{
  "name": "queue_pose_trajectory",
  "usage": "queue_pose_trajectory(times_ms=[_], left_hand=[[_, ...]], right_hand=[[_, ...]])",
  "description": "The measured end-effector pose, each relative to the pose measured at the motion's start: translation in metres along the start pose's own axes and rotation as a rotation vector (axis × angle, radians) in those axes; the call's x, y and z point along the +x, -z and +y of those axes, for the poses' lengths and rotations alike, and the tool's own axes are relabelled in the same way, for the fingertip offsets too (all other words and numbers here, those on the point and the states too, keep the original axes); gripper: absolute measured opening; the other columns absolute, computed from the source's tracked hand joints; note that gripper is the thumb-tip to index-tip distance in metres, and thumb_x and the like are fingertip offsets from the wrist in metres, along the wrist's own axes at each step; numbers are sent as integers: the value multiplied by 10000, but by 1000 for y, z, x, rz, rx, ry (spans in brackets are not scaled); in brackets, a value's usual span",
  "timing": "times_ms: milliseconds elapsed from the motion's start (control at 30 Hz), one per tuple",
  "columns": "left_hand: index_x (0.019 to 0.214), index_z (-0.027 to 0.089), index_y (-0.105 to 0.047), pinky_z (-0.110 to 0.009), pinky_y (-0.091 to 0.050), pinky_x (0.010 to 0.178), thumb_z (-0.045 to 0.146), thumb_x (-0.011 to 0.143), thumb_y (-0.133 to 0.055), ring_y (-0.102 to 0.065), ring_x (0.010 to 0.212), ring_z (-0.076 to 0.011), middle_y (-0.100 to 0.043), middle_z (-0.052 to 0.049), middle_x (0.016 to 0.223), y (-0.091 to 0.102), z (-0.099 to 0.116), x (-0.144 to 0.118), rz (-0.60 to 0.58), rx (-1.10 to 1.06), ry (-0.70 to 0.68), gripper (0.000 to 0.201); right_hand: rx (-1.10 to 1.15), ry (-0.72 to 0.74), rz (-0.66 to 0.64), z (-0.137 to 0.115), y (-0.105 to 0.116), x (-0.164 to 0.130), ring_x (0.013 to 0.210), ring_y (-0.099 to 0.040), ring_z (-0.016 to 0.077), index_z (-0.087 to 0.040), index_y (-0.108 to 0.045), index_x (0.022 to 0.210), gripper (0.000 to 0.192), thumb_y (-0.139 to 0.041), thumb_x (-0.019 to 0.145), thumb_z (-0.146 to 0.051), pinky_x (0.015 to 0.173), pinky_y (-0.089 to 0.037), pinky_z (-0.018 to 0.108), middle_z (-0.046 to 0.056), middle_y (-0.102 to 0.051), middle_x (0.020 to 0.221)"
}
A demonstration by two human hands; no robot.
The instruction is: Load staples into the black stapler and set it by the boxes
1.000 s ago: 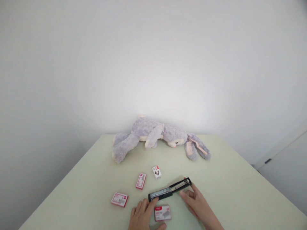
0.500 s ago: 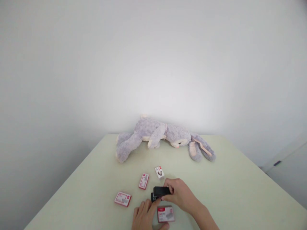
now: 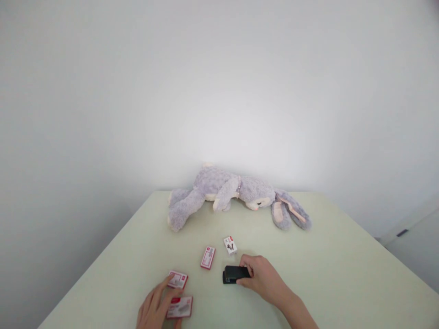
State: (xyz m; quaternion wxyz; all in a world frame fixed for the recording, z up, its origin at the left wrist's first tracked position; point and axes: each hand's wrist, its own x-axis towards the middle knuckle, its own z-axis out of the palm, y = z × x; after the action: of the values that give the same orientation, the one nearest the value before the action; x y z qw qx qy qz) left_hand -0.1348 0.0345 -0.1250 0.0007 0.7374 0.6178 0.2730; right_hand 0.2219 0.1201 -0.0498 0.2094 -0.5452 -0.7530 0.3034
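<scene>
"Stapler, where is it?"

"On the table, in front of the person. The right hand has its right end pinched between thumb and fingers."

"And the left hand?"

"It curls, half open, around the near box, and one finger touches the far box."

"How might they feel?"

"The stapler is probably hard, smooth and a bit heavy, so its sides are best to hold. Those boxes look light and easy to squash, so soft fingers on the edges are best."
</scene>
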Motion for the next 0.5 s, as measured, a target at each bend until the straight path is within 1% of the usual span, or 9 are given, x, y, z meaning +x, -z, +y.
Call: queue_pose_trajectory(times_ms=[67, 133, 233, 300, 367, 400, 500], left_hand=[[1348, 341, -564, -505, -482, 1101, 218, 702, -644, -518, 1373, -305, -490, -39, 1559, 8, -11, 7, -14, -73, -29, 663], [1416, 330, -497, -477, -463, 1145, 188, 709, -631, -490, 1412, -285, -461, -25, 1586, 12, -17, 17, -50, -118, -58, 733], [1435, 336, -488, -428, -484, 1131, 164, 738, -610, -549, 1354, -253, -520, -3, 1537, 16, -21, 29, -136, -138, -28, 729], [1424, 332, -510, -425, -490, 1105, 204, 788, -613, -578, 1298, -247, -578, -13, 1463, 16, -18, 35, -192, -138, 8, 657], [1415, 339, -531, -444, -484, 1077, 276, 820, -636, -579, 1258, -259, -615, -27, 1386, 12, -7, 38, -227, -119, 23, 608], [1425, 346, -528, -453, -480, 1060, 320, 823, -655, -578, 1235, -267, -625, -35, 1350, 9, 2, 38, -235, -103, 26, 616], [1482, 351, -483, -452, -467, 996, 420, 804, -694, -590, 1126, -273, -641, -60, 1220, -4, 36, 41, -238, -44, 47, 713]], right_hand=[[2, 0, -1, -1, 1, 0, 638, -548, 128, -248, -690, 846, 161, -808, 741, -279, 587, -264, 234, -75, -606, 675], [-3, -5, 1, -2, 1, 0, 637, -540, 128, -249, -691, 850, 164, -807, 736, -276, 587, -260, 235, -75, -603, 673], [-18, -18, 3, -2, 0, 0, 628, -523, 123, -251, -694, 845, 174, -815, 722, -269, 588, -253, 236, -81, -587, 659], [-27, -31, 7, -1, -2, -1, 621, -515, 119, -251, -693, 846, 187, -822, 710, -269, 590, -253, 236, -85, -577, 650], [-35, -47, 19, 0, -3, -2, 622, -516, 120, -251, -689, 846, 195, -821, 704, -268, 590, -250, 237, -84, -572, 647], [-40, -55, 27, -1, -4, -2, 624, -519, 122, -252, -686, 845, 193, -817, 704, -266, 589, -247, 239, -82, -572, 649], [-63, -88, 61, -2, -7, -4, 629, -531, 134, -255, -674, 833, 183, -806, 708, -270, 585, -230, 250, -71, -585, 655]])
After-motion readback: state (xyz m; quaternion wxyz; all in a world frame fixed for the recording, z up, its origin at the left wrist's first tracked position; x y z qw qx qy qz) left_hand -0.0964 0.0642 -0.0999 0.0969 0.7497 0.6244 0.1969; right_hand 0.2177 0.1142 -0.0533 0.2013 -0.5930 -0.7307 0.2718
